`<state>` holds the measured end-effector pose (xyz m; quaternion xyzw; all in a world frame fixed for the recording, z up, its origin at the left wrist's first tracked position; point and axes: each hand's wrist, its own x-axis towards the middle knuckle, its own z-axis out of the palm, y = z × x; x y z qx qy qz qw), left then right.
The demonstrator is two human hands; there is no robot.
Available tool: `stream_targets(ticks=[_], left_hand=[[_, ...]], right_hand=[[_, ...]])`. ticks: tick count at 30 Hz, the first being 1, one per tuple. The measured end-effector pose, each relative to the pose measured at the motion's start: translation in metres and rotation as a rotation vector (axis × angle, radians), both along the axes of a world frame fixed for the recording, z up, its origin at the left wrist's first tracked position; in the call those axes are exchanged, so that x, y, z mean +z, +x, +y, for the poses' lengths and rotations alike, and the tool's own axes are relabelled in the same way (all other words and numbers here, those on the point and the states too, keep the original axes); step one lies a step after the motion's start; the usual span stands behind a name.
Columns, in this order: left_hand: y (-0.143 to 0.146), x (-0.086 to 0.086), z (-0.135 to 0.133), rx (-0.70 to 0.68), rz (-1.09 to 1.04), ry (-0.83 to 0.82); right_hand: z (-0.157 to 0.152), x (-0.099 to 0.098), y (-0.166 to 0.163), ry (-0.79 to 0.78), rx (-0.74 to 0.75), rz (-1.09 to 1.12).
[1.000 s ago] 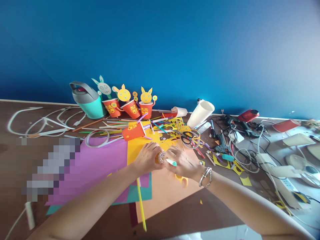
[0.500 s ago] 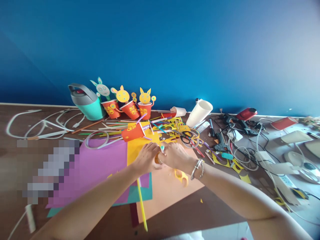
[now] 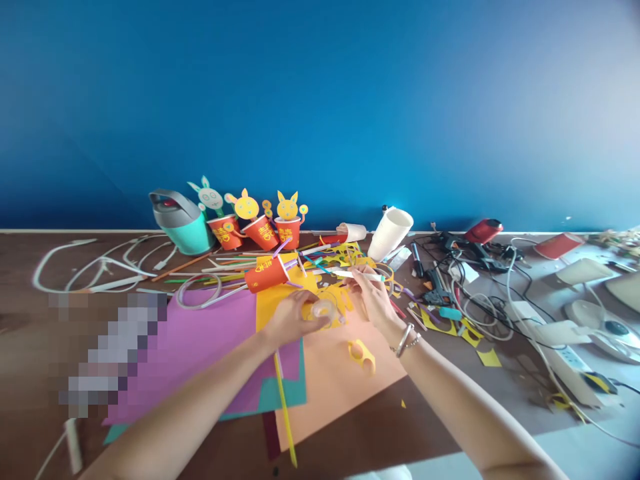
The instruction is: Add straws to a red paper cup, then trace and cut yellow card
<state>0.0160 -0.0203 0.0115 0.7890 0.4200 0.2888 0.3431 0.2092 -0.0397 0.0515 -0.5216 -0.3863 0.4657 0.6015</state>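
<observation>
Blue wall behind your cluttered craft table (image 3: 410, 427).
Your left hand (image 3: 290, 319) grips what looks like a tape roll (image 3: 323, 309); right hand (image 3: 373, 300), just right, pinches a pen (image 3: 357, 274) above paper.

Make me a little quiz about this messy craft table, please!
1. True or false: the left hand holds a clear tape roll.
2. What does the right hand hold? A) scissors B) a white pen C) a cup
3. How many bunny cups stand upright by the blue wall?

Key:
1. True
2. B
3. Three
</observation>
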Motion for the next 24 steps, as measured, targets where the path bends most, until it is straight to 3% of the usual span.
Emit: stream_targets(ticks=[4, 6, 9, 13, 19, 24], left_hand=[[-0.005, 0.009, 0.014, 0.124, -0.395, -0.347], [-0.006, 0.012, 0.018, 0.206, -0.486, -0.376], [-0.006, 0.012, 0.019, 0.241, -0.450, -0.355], [-0.007, 0.013, 0.015, 0.248, -0.250, -0.212], [-0.021, 0.017, 0.010, 0.279, 0.184, 0.305], [-0.019, 0.015, 0.013, 0.249, 0.303, 0.380]], right_hand=[[0.000, -0.006, -0.001, 0.044, -0.050, 0.017], [0.000, -0.012, -0.001, 0.046, -0.059, 0.027], [-0.001, -0.020, -0.005, 0.040, 0.038, 0.040], [-0.004, -0.029, -0.014, 0.051, 0.161, 0.109], [-0.007, -0.039, -0.015, 0.048, 0.154, 0.048], [-0.013, -0.045, -0.013, -0.004, 0.062, -0.081]])
